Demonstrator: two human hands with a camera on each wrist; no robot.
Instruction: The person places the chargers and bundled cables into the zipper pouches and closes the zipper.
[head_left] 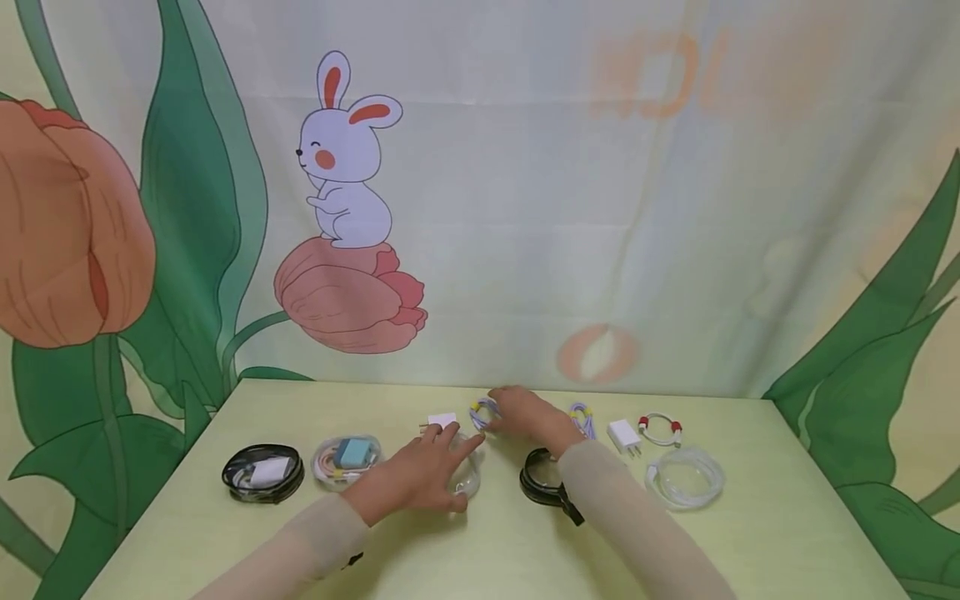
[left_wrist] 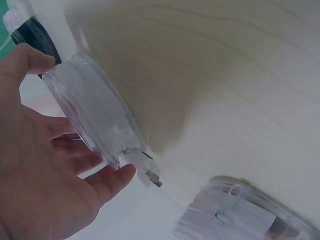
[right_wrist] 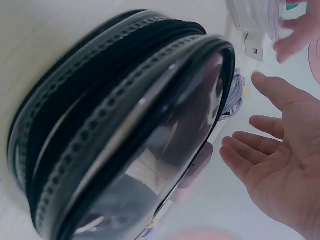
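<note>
My left hand (head_left: 420, 471) spans a round clear pouch (head_left: 468, 477), thumb at its near side and index finger at its far side. In the left wrist view, fingertips grip opposite ends of this pouch (left_wrist: 95, 105), beside a white charger (left_wrist: 140, 162) with metal prongs. My right hand (head_left: 528, 417) reaches to a coiled lilac cable (head_left: 482, 410) with yellow ties. The right wrist view shows the right palm (right_wrist: 290, 145) with fingers apart and relaxed, beside the coil (right_wrist: 232, 100). A black-trimmed clear pouch (head_left: 534, 487) lies below the right forearm.
At left lie a black-trimmed pouch (head_left: 262, 473) holding a white item and a clear pouch (head_left: 322, 462) with a blue charger and cables. To the right are another lilac cable (head_left: 581, 417), a white charger (head_left: 622, 435), a red-ended cable (head_left: 660, 417) and a clear pouch (head_left: 712, 479).
</note>
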